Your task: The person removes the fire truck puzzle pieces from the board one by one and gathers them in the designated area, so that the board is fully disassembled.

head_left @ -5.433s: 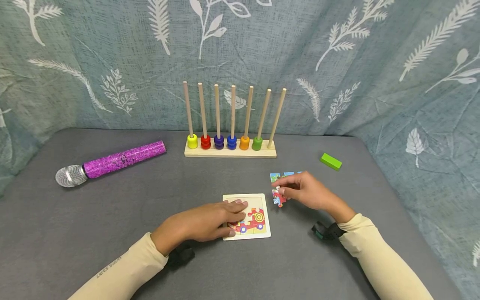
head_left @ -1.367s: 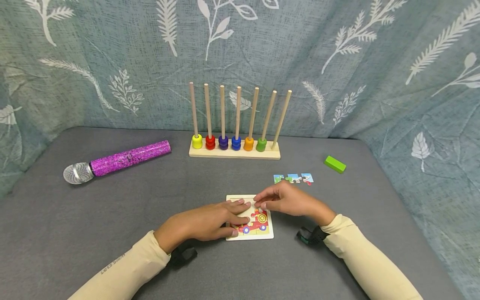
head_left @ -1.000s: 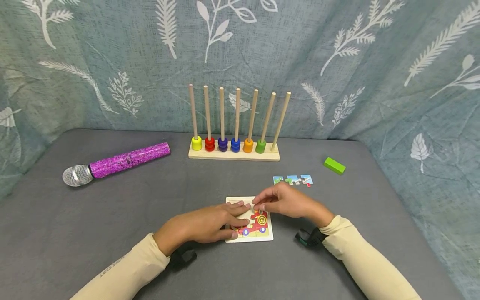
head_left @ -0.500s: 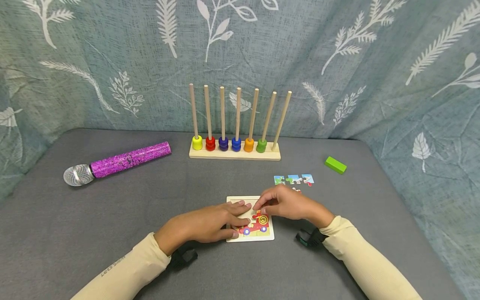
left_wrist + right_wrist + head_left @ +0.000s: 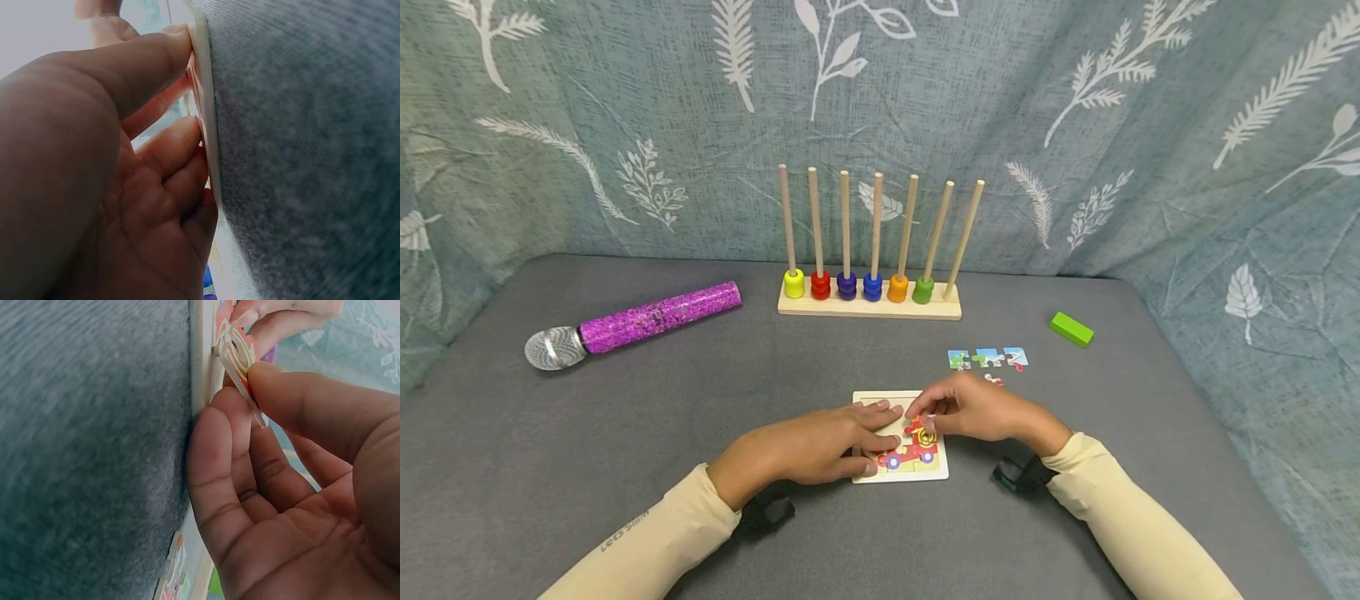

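A square wooden puzzle board (image 5: 901,479) with a red fire-truck picture lies on the table. My left hand (image 5: 812,442) rests on its left part with fingers spread, covering part of the picture; in the left wrist view its fingertips touch the board's edge and face. My right hand (image 5: 981,408) is over the upper right of the board. Its thumb and a finger pinch a puzzle piece (image 5: 240,359) with yellow rings on red, tilted up from the board in the right wrist view. Several loose puzzle pieces (image 5: 988,357) lie behind the right hand, one partly hidden by it.
A wooden peg abacus (image 5: 869,307) with coloured beads stands at the back. A glittery purple microphone (image 5: 655,318) lies at the left. One green block (image 5: 1071,329) sits to the right. Patterned fabric hangs behind the grey table (image 5: 625,433).
From the loose pieces, my right hand has moved left to the board. The ringed piece lay flat before and is now tilted in its fingers. The left hand stays on the board.
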{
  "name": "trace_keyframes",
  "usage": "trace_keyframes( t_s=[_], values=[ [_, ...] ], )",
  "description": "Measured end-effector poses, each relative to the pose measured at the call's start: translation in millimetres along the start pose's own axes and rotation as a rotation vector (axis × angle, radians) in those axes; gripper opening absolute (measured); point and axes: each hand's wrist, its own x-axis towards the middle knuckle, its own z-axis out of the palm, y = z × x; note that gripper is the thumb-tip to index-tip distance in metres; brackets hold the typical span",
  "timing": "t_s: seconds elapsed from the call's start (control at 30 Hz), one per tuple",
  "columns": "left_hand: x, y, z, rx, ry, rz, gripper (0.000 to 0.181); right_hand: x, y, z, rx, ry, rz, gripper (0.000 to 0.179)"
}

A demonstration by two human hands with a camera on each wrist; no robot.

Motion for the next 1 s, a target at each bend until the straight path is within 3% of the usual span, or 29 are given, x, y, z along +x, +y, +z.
trace_keyframes(
  t_s=[0.43, 1.0],
  values=[
    [-0.1, -0.7, -0.2, -0.002, -0.006, -0.011, 0.043, -3.2, 3.1, -4.3, 0.015, 0.024, 0.006, 0.019],
    [0.1, -0.4, 0.9, 0.017, -0.002, 0.015, 0.042, -21.5, 8.4, -20.6, -0.012, 0.192, 0.077, 0.02]
  ],
)
